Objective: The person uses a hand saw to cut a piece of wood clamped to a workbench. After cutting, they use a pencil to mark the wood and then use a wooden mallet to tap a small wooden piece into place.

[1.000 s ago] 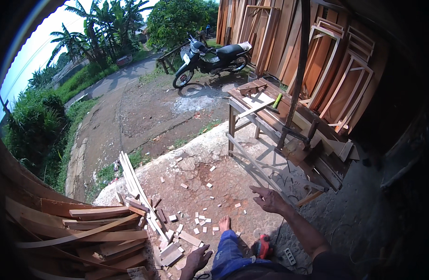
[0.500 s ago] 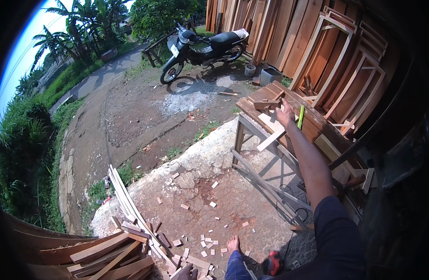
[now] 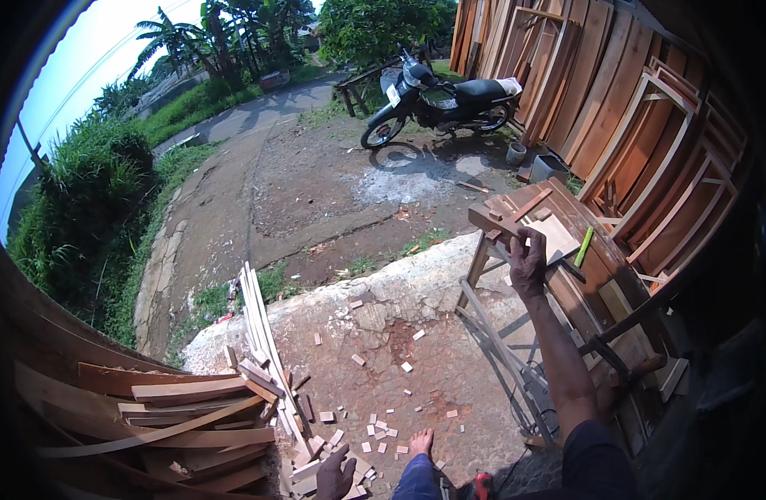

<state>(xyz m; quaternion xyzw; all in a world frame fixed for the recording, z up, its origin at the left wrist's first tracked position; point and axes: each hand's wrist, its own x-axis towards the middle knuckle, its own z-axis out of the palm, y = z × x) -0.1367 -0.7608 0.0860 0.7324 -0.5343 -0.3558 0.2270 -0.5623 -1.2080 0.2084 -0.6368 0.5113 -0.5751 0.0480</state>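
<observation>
My right hand (image 3: 529,265) is raised at the near end of the wooden bench, its fingers closed on a dark wooden tool (image 3: 493,223). The tool has a thick block with a thinner bar (image 3: 529,204) crossing it; its exact kind is unclear. Behind the hand, a pale board (image 3: 558,237) lies on the bench top (image 3: 595,218). A yellow-green strip-like object (image 3: 584,247) rests on the bench to the right of the hand. Low in the picture, my left hand (image 3: 336,475) hangs open above small wood offcuts (image 3: 308,472), holding nothing visible.
Stacked timber (image 3: 191,412) fills the lower left beside long pale strips (image 3: 266,342). Small offcuts (image 3: 381,429) litter the concrete floor near my bare foot (image 3: 421,442). A red-and-black tool (image 3: 483,485) sits by my leg. Planks and frames (image 3: 641,158) lean behind the bench; a motorcycle (image 3: 441,96) stands beyond.
My right hand has gone from reaching over the bench to gripping the wooden tool and lifting it. The whole view has swung left, and more of my left hand shows.
</observation>
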